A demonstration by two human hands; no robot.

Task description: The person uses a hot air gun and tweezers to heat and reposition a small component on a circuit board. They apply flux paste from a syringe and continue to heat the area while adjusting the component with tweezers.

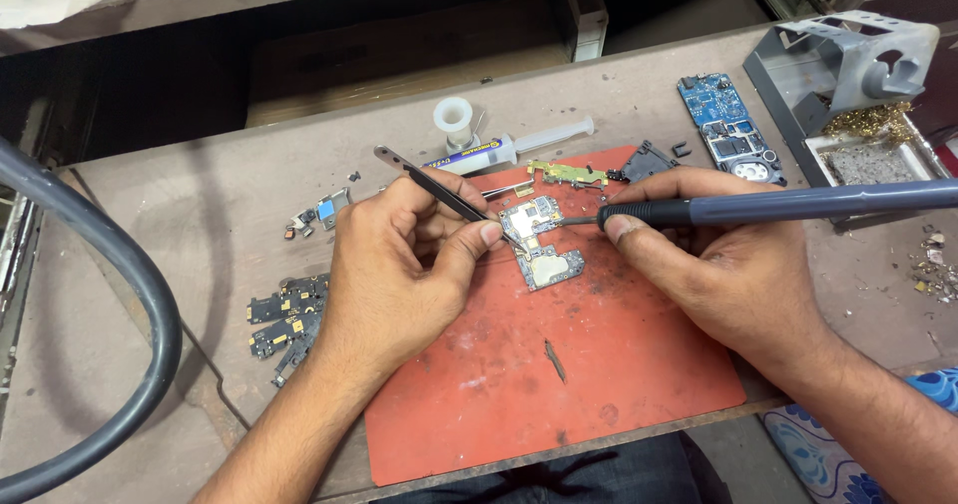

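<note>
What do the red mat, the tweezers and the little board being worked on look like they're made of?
The red mat looks like matte rubber or silicone: dull, flat, marked with dark scorches. The tweezers in the left hand seem to be metal, thin with a bare shiny end. The small board looks like a dark circuit laminate carrying pale metal covers. The right hand holds a dark, plastic-looking soldering iron.

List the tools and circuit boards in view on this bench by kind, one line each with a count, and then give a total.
Tweezers, in the left hand: 1
Soldering iron, in the right hand: 1
Syringe: 1
Solder spool: 1
Iron stand: 1
Circuit boards: 2, one on the red mat, one blue
Total: 7
</note>
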